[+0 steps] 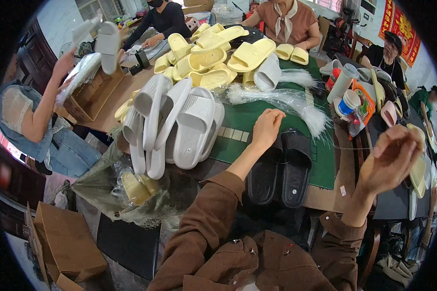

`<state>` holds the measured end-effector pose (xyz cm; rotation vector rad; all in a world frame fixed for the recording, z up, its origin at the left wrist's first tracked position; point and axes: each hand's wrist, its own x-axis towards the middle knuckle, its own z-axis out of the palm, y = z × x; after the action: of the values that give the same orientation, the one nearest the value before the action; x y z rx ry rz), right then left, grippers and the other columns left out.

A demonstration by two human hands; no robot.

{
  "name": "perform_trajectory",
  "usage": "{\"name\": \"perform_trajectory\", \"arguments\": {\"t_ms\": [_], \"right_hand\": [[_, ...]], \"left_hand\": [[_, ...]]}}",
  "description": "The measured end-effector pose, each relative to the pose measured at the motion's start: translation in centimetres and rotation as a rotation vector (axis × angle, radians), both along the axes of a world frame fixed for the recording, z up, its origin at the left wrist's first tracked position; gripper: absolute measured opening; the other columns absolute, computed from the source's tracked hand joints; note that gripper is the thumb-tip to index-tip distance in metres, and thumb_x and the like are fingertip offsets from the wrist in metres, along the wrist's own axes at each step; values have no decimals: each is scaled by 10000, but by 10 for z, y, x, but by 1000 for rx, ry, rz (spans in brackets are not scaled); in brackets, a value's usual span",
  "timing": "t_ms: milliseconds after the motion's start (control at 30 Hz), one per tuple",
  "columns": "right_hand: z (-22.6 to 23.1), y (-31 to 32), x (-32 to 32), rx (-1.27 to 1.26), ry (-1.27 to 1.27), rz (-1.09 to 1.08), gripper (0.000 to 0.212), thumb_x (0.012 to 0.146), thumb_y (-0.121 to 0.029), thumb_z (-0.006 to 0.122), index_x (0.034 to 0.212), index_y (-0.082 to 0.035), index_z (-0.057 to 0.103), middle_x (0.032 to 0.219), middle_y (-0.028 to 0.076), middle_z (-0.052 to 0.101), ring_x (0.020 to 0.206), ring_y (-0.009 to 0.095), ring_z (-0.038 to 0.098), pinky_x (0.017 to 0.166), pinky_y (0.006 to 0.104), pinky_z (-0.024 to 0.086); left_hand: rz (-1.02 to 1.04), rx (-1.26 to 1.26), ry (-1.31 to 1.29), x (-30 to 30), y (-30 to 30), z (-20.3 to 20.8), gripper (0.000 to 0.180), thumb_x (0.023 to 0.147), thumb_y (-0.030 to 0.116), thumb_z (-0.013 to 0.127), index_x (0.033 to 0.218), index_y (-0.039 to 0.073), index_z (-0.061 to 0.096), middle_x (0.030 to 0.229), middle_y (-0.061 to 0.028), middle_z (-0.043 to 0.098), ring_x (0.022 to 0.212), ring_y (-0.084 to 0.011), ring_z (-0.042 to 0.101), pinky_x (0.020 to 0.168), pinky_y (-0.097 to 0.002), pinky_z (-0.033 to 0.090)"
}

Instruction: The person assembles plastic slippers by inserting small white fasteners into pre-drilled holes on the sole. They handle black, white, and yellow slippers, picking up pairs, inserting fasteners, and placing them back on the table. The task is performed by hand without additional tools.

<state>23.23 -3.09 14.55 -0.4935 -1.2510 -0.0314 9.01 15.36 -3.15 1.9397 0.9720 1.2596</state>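
Note:
A pair of black slide sandals [296, 167] lies side by side at the table's near edge, in front of me. My left hand [268, 127] is over their far end, fingers pinched together; what they hold, if anything, is too small to make out. My right hand [393, 157] is raised at the right with curled fingers, slightly blurred. A thin clear strand [349, 147] stretches toward it, but whether the fingers grip it is unclear. Beyond the sandals, a bundle of clear plastic strands [310, 114] lies on the green mat [235, 119].
Grey slides [194, 126] stand stacked at the left, with yellow slides [211, 60] heaped behind. A woven sack [102, 194] hangs at the table's left edge; a cardboard box [68, 242] sits below. A white tub [348, 103] stands right. Co-workers surround the table, one lifting grey slides.

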Motion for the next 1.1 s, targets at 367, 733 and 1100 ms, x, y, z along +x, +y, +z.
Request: {"name": "perform_trajectory", "arguments": {"t_ms": [367,733,1100], "right_hand": [[-97,89,10,-717,86,77,221,1035,-182,405,1126,-40,548,816,46,631,537,34,454,475,177,318],[-193,130,8,-1006,-342,-181,198,949,-76,450,1023,3,616,747,116,659,737,232,663,713,349,497],[-194,127,10,-1025,-360,-173,210,955,-101,445,1017,-21,629,780,85,662,761,193,644,718,312,483]], "left_hand": [[-130,49,88,-1,-11,-11,156,902,62,578,1000,49,699,847,-145,628,779,-296,622,715,-372,481],[-15,281,80,-28,-30,-2,441,848,-57,513,1277,40,546,1247,-187,532,1161,-356,513,991,-410,415],[913,408,121,-285,-82,37,648,879,119,569,1472,65,313,1533,-211,183,1422,-375,192,1157,-498,123]]}}
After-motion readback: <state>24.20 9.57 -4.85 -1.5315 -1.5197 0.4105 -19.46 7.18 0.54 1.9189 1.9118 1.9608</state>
